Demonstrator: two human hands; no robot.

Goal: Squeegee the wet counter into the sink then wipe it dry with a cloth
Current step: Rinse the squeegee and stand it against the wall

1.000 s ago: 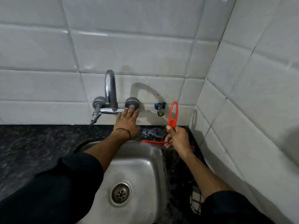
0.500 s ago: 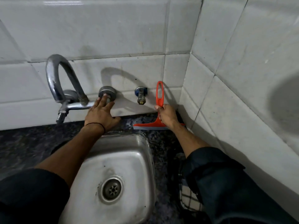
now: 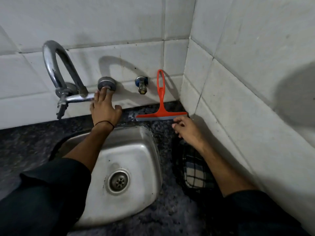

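Surroundings: white tiled walls (image 3: 119, 28) meet in a corner at the right; below them lies a dark speckled stone counter (image 3: 30, 140).
Tap: a chrome tap (image 3: 59, 72) with a curved spout is fixed on the back wall, at the left.
Left hand: the left hand (image 3: 104, 109) reaches over the sink, fingers spread, with the fingertips on the round chrome knob (image 3: 106, 83); it holds nothing. A thin black band goes around the wrist.
Sink: a steel sink (image 3: 133, 150) is set in the counter, with the round drain (image 3: 118, 181) in its bottom.
Small valve: a small valve with a blue base (image 3: 141, 84) sticks out of the wall, between the knob and the squeegee.
Squeegee: the orange squeegee (image 3: 161, 101) stands free in the corner, blade on the counter, loop handle leaning against the wall.
Right hand: the right hand (image 3: 187, 130) is just in front of the blade, fingers loosely curled, holding nothing.
Cloth: a checked cloth (image 3: 194, 176) lies on the counter right of the sink, partly under the right forearm.
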